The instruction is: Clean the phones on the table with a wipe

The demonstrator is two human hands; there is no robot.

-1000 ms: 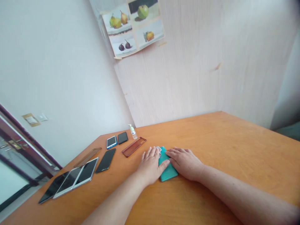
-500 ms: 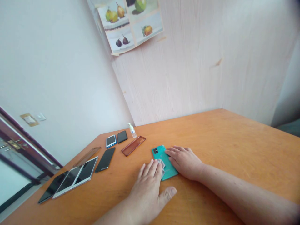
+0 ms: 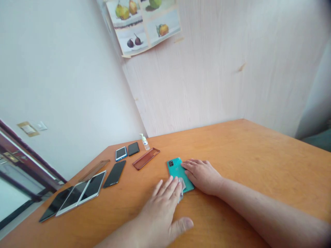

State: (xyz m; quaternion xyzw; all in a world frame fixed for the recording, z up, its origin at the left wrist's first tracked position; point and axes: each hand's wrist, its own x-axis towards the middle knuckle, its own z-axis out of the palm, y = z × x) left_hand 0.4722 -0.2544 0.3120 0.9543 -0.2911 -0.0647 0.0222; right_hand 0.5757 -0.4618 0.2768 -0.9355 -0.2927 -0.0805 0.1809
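Note:
A teal phone [image 3: 177, 168] lies back up on the wooden table, its camera block at the upper left. My left hand [image 3: 165, 203] is flat with the thumb spread wide, and its fingertips press a crumpled grey-white cloth [image 3: 182, 186] against the phone's lower left part. Part of the cloth is hidden under those fingers and hangs past the phone's near edge. From the right, my right hand [image 3: 204, 176] rests with outstretched fingers on the phone's right edge. Its thumb is mostly hidden.
Left of my hands lie a reddish-brown phone case [image 3: 146, 158], a black phone [image 3: 114, 174], two white-edged devices [image 3: 92, 187], a dark tablet [image 3: 56, 204] and a clear brownish case [image 3: 94, 170]. Farther back are a blue-edged phone [image 3: 121, 153], a dark phone [image 3: 133, 148] and a pump bottle [image 3: 145, 142].
The cloth under my left fingers has slid down and slightly right along the phone, toward its near end. My right hand stays at the phone's edge. The view has shifted slightly.

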